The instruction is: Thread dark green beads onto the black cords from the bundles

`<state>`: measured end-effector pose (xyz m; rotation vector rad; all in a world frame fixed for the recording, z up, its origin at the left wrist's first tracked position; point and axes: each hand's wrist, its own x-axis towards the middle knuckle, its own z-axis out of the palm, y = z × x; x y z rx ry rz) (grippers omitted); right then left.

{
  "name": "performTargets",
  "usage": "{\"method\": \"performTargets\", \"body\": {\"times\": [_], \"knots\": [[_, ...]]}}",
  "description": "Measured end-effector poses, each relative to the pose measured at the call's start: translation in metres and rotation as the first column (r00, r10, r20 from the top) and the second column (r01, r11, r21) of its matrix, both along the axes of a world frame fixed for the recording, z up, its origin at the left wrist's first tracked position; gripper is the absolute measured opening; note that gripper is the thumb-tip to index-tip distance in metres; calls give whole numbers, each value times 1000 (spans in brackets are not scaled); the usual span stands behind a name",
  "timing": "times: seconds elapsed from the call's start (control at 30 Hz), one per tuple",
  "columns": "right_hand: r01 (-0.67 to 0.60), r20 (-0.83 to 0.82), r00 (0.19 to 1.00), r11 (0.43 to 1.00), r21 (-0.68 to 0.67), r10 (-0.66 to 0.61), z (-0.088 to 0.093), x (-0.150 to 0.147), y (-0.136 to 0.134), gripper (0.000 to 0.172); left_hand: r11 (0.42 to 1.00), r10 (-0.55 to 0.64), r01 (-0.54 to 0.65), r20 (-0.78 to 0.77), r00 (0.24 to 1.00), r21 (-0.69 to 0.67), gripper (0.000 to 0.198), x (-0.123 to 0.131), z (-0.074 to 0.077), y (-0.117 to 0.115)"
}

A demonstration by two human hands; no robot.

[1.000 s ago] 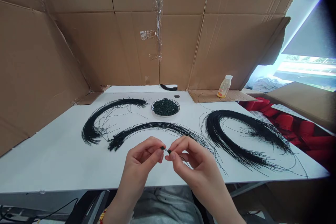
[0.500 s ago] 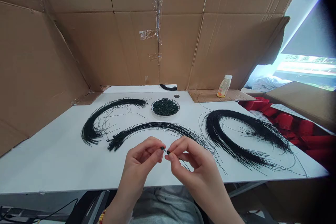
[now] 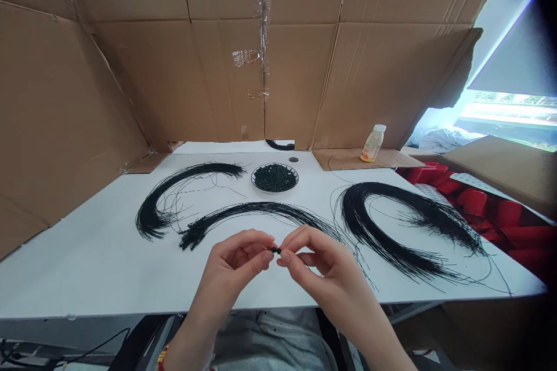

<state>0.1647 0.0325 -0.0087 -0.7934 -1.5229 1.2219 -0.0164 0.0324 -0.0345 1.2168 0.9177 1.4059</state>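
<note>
Two tiny dark beads (image 3: 275,250) sit side by side on a thin black cord, between the fingertips of my hands above the table's front part. My left hand (image 3: 237,261) pinches the cord just left of the beads, thumb against forefinger. From the other side, my right hand (image 3: 319,264) is closed in a pinch at the right bead, and cord trails out beneath its fingers. Just behind my hands lies a bundle of black cords (image 3: 261,207), knobbly and dark at its left end. Exactly where the fingertips grip is partly hidden.
A white dish (image 3: 297,181) of small dark beads stands beyond my hands. Curved cord bundles lie left (image 3: 150,211) and right (image 3: 361,214). Cardboard walls (image 3: 217,81) rise behind and left. A small bottle (image 3: 373,144) stands back right; red items (image 3: 472,202) lie past the table's right side.
The two beads were apart with cord showing between them; now they sit close together. My left fingertips have slid off the left bead, leaving it in sight.
</note>
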Motion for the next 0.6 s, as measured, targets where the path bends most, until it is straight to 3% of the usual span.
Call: {"method": "performTargets", "body": {"times": [0.2,0.6], "knots": [[-2,-95,995,998,-70,-5,3,0,-3,15,996,1,15,191,982,-84,21,5,0,-2],[24,-88,996,998,-51,-28,6,0,-9,15,998,-13,30,261,965,-62,21,10,5,-2]]}}
